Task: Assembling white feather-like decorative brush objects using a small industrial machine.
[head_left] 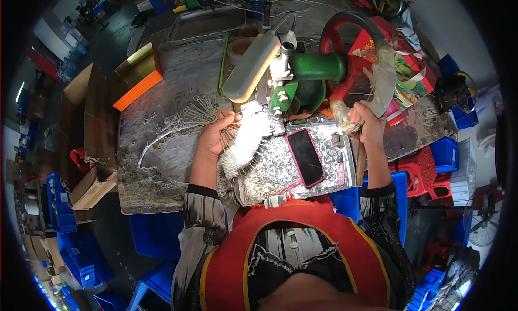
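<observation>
My left hand (216, 132) is closed around a bundle of thin metal wires (203, 111), whose loose ends fan out up and to the left. Right beside it, under the bright lamp (252, 68), lies a dense pale row of thin pieces (243, 152), too glaring to make out fully. My right hand (370, 125) grips the rim of a red handwheel (335, 33) where pale wrapping covers it. The wheel joins the green shaft housing (318, 66) of a bench machine. Where the machine works, the glare and lamp hide the details.
A phone with a pink edge (306, 157) lies on the scrap-strewn metal sheet (270, 180) before me, with pink-handled tweezers (340, 171) beside it. An orange box (137, 78) and a cardboard box (86, 133) stand left. Red stools (416, 171) and blue bins (445, 153) are right.
</observation>
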The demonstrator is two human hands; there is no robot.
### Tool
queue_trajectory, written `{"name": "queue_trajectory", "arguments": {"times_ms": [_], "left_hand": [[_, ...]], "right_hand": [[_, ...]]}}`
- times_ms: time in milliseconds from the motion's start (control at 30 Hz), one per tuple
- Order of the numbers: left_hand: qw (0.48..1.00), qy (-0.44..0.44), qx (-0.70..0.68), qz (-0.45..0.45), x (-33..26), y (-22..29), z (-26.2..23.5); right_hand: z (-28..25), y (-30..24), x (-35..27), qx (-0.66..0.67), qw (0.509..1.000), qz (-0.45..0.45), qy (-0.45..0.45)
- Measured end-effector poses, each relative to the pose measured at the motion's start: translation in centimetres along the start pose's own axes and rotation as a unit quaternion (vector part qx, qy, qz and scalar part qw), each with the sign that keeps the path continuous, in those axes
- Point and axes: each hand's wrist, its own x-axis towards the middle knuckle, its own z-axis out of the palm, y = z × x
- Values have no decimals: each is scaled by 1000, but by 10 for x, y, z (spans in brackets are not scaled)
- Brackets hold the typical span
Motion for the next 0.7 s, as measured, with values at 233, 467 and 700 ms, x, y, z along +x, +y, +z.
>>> {"name": "queue_trajectory", "arguments": {"times_ms": [233,467,700], "left_hand": [[1000,-4,10,4,-2,2,-7],[1000,14,20,5,3,0,3],[996,48,24,74,4,-2,0]], "right_hand": [[7,-38,11,-14,996,86,11],[-2,-4,2,-12,999,-17,26],[-9,34,-2,42,996,-47,-57]]}}
